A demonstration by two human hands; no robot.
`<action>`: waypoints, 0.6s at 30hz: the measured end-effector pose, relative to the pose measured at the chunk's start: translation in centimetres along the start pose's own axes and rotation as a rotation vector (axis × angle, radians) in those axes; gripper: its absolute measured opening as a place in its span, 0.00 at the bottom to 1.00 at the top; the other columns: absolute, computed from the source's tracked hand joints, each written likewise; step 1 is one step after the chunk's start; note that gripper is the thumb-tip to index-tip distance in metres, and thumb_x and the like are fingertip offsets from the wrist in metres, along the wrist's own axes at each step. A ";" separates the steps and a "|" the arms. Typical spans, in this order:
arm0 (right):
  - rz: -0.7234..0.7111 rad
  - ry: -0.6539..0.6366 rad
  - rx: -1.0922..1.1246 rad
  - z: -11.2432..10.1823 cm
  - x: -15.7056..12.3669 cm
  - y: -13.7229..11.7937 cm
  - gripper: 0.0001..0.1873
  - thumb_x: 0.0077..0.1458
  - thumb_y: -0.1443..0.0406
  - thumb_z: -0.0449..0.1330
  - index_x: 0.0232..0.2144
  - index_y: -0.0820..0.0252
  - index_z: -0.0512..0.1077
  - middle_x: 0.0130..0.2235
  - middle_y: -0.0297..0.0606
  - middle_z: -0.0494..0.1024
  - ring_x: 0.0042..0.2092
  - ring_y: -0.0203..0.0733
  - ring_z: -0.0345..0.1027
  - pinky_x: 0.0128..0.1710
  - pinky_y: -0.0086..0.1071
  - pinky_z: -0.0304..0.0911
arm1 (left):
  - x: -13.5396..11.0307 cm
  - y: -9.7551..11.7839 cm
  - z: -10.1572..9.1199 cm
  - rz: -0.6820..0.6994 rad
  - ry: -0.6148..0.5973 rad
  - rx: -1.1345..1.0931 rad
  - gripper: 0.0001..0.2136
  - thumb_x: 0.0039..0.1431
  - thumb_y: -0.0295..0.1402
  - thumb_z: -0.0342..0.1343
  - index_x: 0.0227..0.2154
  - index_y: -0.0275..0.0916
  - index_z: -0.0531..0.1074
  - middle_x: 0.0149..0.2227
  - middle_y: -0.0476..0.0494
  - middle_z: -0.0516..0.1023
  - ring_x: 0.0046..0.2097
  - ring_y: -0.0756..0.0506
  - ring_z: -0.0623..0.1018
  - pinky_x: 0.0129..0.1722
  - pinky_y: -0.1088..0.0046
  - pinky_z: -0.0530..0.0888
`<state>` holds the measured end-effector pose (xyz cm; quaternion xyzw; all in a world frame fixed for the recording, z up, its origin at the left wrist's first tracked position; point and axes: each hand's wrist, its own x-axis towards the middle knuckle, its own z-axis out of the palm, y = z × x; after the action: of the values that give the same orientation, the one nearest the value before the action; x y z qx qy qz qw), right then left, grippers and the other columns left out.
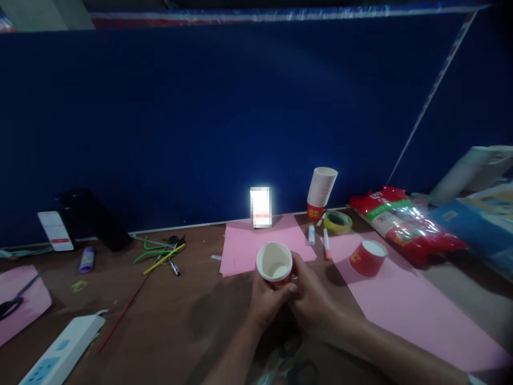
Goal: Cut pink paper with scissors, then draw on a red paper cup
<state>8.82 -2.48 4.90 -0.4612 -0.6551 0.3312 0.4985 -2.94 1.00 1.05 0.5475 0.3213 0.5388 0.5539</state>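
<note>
1. A dark blue partition [240, 117] rises behind everything, with a brown table [172, 331] in front of it.
2. A long pink sheet [409, 310] lies at the right, slanting away from the person; a smaller pile of pink sheets [240, 251] lies in the middle, just beyond the hands.
3. A shiny red bag [401, 224] rests beyond the long sheet, on the right.
4. The right hand [310, 297] is curled against the right side of a paper cup, fingers bent around it. The left hand [266, 305] is closed about the cup's near left side, thumb across the front — so both have hold of it.
5. A tall stack of nested cups [321, 190] stands near the partition, its rims upward and its axis leaning right in view.
6. The held paper cup [274, 262] is in front of the pink pile, near the middle of the view. Its mouth points up and somewhat toward the person — the white inside shows — and its long axis runs steeply down into the hands. Fingers hide the base; whether it touches the table, I cannot tell.
7. A red cup [367, 259] sits on the long sheet, white round end up.
8. A yellowish tape roll [337, 223] lies flat beside the stack.
</note>
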 end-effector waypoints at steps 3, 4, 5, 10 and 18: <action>-0.078 0.019 -0.136 0.4 0.3 1.2 0.35 0.46 0.76 0.56 0.57 0.54 0.58 0.50 0.44 0.74 0.48 0.49 0.70 0.44 0.41 0.69 | 0.4 0.5 -0.1 -0.047 0.058 0.024 0.18 0.41 0.36 0.67 0.36 0.35 0.75 0.35 0.41 0.80 0.38 0.41 0.77 0.43 0.64 0.72; -0.106 0.019 -0.182 0.2 0.4 1.7 0.37 0.45 0.76 0.56 0.58 0.54 0.56 0.53 0.45 0.72 0.51 0.51 0.68 0.47 0.43 0.69 | 0.4 0.6 0.0 -0.054 0.091 0.035 0.17 0.41 0.35 0.67 0.35 0.35 0.75 0.35 0.41 0.80 0.38 0.41 0.77 0.42 0.65 0.72; -0.137 0.015 -0.224 -0.1 0.3 2.0 0.39 0.45 0.75 0.56 0.60 0.56 0.53 0.56 0.47 0.68 0.54 0.52 0.65 0.49 0.45 0.67 | 0.5 0.6 0.1 -0.048 0.128 0.056 0.15 0.42 0.34 0.67 0.35 0.35 0.75 0.34 0.41 0.80 0.37 0.41 0.77 0.41 0.65 0.71; -0.379 -0.028 -0.429 -1.3 -1.1 2.2 0.43 0.47 0.73 0.55 0.64 0.61 0.44 0.64 0.52 0.53 0.64 0.56 0.47 0.59 0.53 0.56 | 0.4 0.5 0.2 0.081 0.301 0.187 0.18 0.39 0.30 0.67 0.36 0.38 0.72 0.34 0.44 0.77 0.36 0.44 0.74 0.39 0.68 0.69; -0.623 0.022 -0.566 -1.3 -0.8 1.0 0.15 0.55 0.76 0.55 0.43 0.55 0.69 0.41 0.39 0.78 0.52 0.49 0.66 0.50 0.47 0.65 | -0.1 0.7 -0.3 0.186 0.164 0.265 0.19 0.45 0.31 0.63 0.43 0.42 0.69 0.44 0.40 0.72 0.45 0.40 0.70 0.49 0.63 0.65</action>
<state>10.41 -2.89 4.16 -0.3633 -0.8230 -0.0331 0.4353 -3.40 0.86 1.60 0.5974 0.3814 0.5834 0.3966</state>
